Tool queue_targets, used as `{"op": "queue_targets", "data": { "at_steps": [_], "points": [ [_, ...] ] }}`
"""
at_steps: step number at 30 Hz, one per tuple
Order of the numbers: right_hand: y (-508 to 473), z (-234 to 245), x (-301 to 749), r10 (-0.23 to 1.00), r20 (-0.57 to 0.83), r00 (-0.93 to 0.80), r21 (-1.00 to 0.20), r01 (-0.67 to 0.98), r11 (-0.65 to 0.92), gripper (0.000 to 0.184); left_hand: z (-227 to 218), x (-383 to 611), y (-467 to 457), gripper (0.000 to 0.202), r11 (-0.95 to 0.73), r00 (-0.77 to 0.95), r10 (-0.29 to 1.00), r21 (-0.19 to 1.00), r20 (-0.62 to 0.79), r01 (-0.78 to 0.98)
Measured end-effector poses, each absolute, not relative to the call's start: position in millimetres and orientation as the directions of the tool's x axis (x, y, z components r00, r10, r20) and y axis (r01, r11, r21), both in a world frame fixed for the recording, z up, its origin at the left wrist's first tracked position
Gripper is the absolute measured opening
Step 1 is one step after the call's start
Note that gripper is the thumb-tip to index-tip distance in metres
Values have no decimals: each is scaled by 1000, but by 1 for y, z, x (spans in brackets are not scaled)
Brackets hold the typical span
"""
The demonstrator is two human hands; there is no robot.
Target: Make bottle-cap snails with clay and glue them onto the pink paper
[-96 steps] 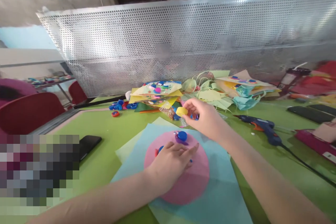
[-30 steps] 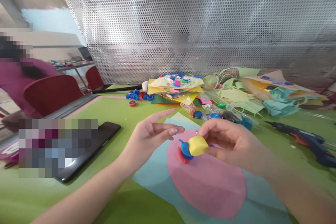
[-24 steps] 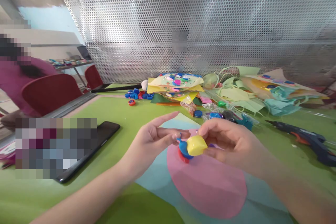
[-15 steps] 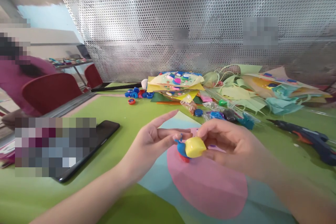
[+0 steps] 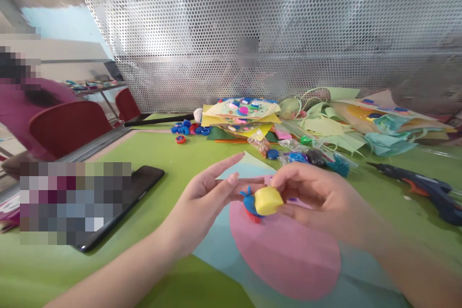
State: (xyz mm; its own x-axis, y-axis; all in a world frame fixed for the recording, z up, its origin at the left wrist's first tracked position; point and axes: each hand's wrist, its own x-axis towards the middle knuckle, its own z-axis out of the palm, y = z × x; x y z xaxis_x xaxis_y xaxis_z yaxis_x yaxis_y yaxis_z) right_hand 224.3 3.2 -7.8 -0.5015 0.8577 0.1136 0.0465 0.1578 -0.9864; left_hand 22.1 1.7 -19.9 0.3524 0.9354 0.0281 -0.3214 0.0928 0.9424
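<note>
My right hand [image 5: 317, 197] pinches a small clay snail [image 5: 267, 200] by its bulky yellow part. The snail's blue head with thin upright feelers points left, and something red shows beneath it. My left hand [image 5: 205, 202] is just left of the head, its thumb raised and its fingers stretched out. Whether the left fingers touch the snail from behind, I cannot tell. Below both hands lies a light blue paper sheet [image 5: 224, 260] bearing a large pink oval [image 5: 296, 264].
A black phone [image 5: 144, 185] lies at left on the green table [image 5: 137, 154]. A dark glue gun [image 5: 418, 185] rests at right. Behind are blue bottle caps [image 5: 186, 127], stacked decorated papers [image 5: 234, 118], bagged clay [image 5: 314, 156] and paper bags [image 5: 335, 130]. A person in pink [image 5: 21, 106] sits far left.
My left thumb has lifted off the snail's blue feelers and drawn back to the left. The right hand holds the snail in nearly the same spot.
</note>
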Motion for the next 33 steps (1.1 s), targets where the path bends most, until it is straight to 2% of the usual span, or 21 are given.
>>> {"op": "queue_targets", "data": {
  "at_steps": [6,9,14,28,33],
  "points": [
    [4,-8,224,856,135,-498,-982,48,183,13,-18,22,-1,55,76,342,937,917,68,-391],
    [3,-7,223,860,137,-492,-982,48,183,13,-17,20,-2,66,-20,292,950,956,109,-293],
    [3,-7,224,873,157,-462,-979,41,198,13,-17,18,-3,81,-261,231,933,961,275,-89],
    [4,-6,225,849,183,-495,-969,54,240,15,-19,18,-3,78,-345,218,912,937,347,-47],
    [4,-6,226,848,145,-510,-964,119,236,14,-17,17,-3,80,-462,183,872,887,454,0]
  ]
}}
